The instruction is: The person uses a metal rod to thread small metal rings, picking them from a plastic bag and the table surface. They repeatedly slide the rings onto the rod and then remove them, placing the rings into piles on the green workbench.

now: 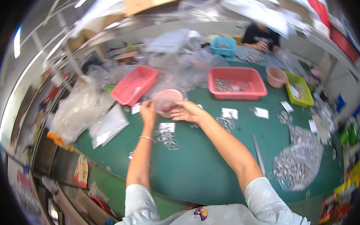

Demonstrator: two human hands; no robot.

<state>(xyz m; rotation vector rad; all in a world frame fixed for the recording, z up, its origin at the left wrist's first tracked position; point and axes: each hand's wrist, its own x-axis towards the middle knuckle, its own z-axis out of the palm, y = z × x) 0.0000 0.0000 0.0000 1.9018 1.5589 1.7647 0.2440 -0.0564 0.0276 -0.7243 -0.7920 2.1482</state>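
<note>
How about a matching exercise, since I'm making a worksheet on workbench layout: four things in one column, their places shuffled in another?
Things
1. round pink bowl
2. yellow-green basket
3. blue basket
4. clear plastic bag of metal pieces

Places
A. at the near right of the green table
B. between the left hand and the right hand
C. far side, near another person
D. just right of a pink bucket

Pairs: 1-B, 2-D, 3-C, 4-A
</note>
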